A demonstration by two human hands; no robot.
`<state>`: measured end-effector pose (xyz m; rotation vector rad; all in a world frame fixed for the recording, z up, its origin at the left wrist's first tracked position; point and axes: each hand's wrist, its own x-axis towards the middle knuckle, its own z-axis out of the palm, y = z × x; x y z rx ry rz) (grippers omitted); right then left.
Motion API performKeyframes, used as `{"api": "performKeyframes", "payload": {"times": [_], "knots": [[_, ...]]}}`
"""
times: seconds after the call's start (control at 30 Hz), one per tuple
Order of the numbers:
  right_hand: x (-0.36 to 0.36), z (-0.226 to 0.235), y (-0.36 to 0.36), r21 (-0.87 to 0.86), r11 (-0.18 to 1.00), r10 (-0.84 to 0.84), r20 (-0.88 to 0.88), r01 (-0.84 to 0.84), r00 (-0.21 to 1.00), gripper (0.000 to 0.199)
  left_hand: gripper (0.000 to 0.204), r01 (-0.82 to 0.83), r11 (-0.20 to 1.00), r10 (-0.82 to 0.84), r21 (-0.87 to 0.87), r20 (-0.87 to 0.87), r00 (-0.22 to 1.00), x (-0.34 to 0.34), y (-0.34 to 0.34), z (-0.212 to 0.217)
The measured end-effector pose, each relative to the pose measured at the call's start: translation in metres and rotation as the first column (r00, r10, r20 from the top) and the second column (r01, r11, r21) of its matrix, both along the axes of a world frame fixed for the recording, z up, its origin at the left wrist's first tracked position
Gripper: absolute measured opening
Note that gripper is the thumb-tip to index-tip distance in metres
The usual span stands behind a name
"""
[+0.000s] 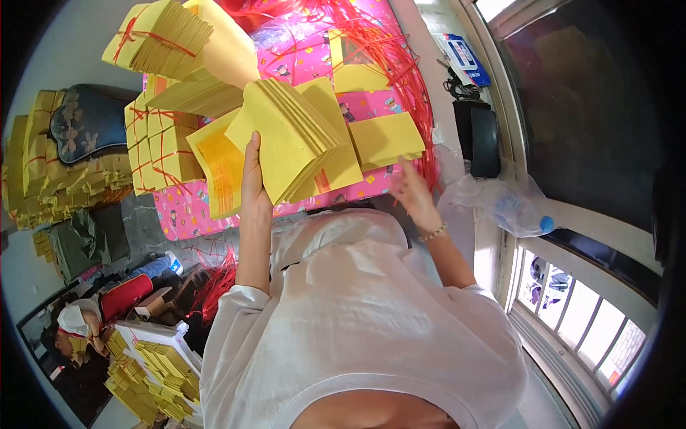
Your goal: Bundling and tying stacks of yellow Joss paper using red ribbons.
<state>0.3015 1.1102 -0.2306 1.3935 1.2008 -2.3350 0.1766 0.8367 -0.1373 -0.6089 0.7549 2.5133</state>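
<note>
My left hand (254, 171) grips a thick sheaf of folded yellow paper (286, 129), thumb on top and the other fingers hidden beneath. It is tilted above more yellow sheets, one with an orange print (216, 168). To the right lies a smaller stack of yellow paper (386, 137) on the pink patterned tabletop (189, 214). My right hand (416, 191), a beaded bracelet at its wrist, is just off that stack's near right corner. Its fingers are apart and nothing shows in them.
Tied yellow bundles (171, 154) are piled at the table's left, with another bundle (157, 36) behind. Red plastic strips (400, 64) trail along the right edge. A plastic bottle (518, 211) lies in a clear bag by the window. Lower left, another person (78, 322) sits near more yellow paper.
</note>
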Motion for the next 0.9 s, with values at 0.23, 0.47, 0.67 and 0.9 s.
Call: {"api": "performKeyframes", "payload": {"times": [0.23,0.47,0.67,0.9], "knots": [[-0.025,-0.091,-0.017,-0.175,0.978,-0.113,-0.004,0.110,0.994,0.060,0.047,0.053,0.997,-0.053,-0.049,0.009,0.999,-0.004,0.010,-0.012],[-0.035,-0.098,-0.032,-0.114,0.971,-0.215,-0.018,0.212,0.976,0.049,0.048,0.030,0.993,-0.027,-0.117,0.022,0.999,0.002,0.013,-0.017],[-0.047,-0.100,-0.037,-0.030,0.959,-0.281,0.056,0.283,0.958,0.047,0.049,0.039,0.982,-0.033,-0.187,0.037,0.999,0.003,0.018,-0.018],[-0.059,-0.098,-0.045,0.060,0.901,-0.427,-0.067,0.431,0.902,0.053,0.047,0.044,0.984,-0.041,-0.170,0.023,0.999,0.004,0.021,-0.024]]}}
